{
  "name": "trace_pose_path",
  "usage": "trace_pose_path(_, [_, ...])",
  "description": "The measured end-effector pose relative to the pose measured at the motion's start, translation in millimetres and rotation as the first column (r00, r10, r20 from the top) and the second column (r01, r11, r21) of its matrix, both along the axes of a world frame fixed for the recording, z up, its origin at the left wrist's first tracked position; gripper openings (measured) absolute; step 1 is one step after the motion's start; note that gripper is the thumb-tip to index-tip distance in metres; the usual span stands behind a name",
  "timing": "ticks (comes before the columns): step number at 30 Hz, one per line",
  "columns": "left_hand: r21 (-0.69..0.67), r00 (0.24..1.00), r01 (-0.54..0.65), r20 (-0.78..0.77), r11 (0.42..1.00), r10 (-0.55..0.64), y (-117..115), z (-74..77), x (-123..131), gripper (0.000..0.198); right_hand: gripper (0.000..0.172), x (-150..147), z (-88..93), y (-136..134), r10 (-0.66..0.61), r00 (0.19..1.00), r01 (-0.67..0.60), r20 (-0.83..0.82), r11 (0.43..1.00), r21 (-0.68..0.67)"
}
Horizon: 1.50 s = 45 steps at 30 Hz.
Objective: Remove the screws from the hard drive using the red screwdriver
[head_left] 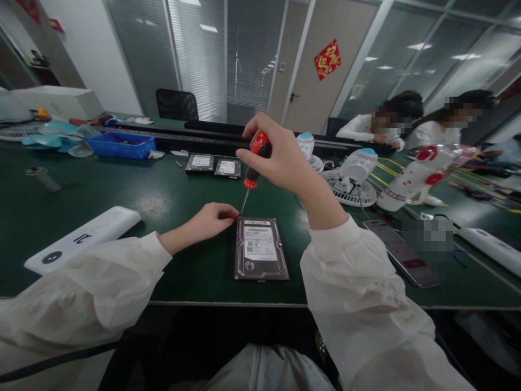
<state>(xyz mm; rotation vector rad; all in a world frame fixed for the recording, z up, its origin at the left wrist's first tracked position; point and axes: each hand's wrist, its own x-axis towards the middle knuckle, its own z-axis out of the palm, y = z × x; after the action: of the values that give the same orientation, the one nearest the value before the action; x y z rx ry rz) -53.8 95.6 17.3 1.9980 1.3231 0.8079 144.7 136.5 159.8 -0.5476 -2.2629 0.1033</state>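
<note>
My right hand (279, 155) is wrapped around the red and black handle of a screwdriver (251, 176), held tilted with its shaft pointing down. The screwdriver's tip meets the far left corner of a hard drive (260, 258), which lies label side up near the table's front edge. At that same corner my left hand (207, 224) is closed, thumb and fingertips pinched together beside the tip. Whatever is between those fingertips, if anything, is too small to make out. Two more hard drives, one on the left (199, 163) and one on the right (228, 168), lie farther back.
A white power bank-like case (83, 239) lies left, with a small metal cylinder (43, 178) behind it. A blue tray (122, 145) stands farther back. On the right are small fans (354, 179), a clear bottle (423, 176) and a phone (401, 252). Two people sit beyond.
</note>
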Motion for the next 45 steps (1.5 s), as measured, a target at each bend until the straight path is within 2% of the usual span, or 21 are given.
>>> trace_pose_path(6, [0.007, 1.000, -0.010, 0.000, 1.000, 0.010, -1.1, 1.4, 1.5, 0.027, 0.025, 0.3, 0.6, -2.8, 0.031, 0.999, -0.031, 0.029, 0.999, -0.027])
trace_pose_path(11, [0.006, 1.000, -0.011, 0.006, 1.000, 0.011, -0.9, 0.7, 1.6, 0.028, 0.015, -1.1, 0.5, -1.3, 0.024, 1.000, -0.024, -0.010, 1.000, -0.009])
trace_pose_path(18, [0.007, 1.000, -0.002, 0.003, 1.000, 0.002, -0.4, -0.2, 0.5, 0.028, 0.021, 0.2, -1.3, -0.4, 0.056, 0.998, -0.056, -0.002, 0.998, -0.039])
trace_pose_path(24, [0.003, 1.000, -0.009, -0.003, 1.000, 0.009, -0.4, 0.5, 0.5, 0.027, 0.015, -1.1, -0.8, 0.4, 0.013, 1.000, -0.013, -0.024, 1.000, -0.020])
trace_pose_path(30, [0.001, 1.000, -0.026, -0.014, 1.000, 0.026, -1.3, 2.1, 1.8, 0.027, 0.025, -0.7, -0.2, -2.1, 0.022, 1.000, -0.022, -0.009, 0.998, -0.052])
trace_pose_path(34, [0.000, 1.000, -0.013, 0.002, 1.000, 0.013, -0.8, 0.5, 1.4, 0.028, 0.015, -2.3, -0.2, -2.3, 0.009, 1.000, -0.009, -0.029, 1.000, -0.024])
trace_pose_path(45, [-0.019, 0.999, -0.034, -0.014, 0.999, 0.034, -4.2, 6.0, 3.9, 0.026, 0.016, -0.5, -1.8, 1.5, 0.011, 0.999, -0.012, -0.034, 0.999, -0.031])
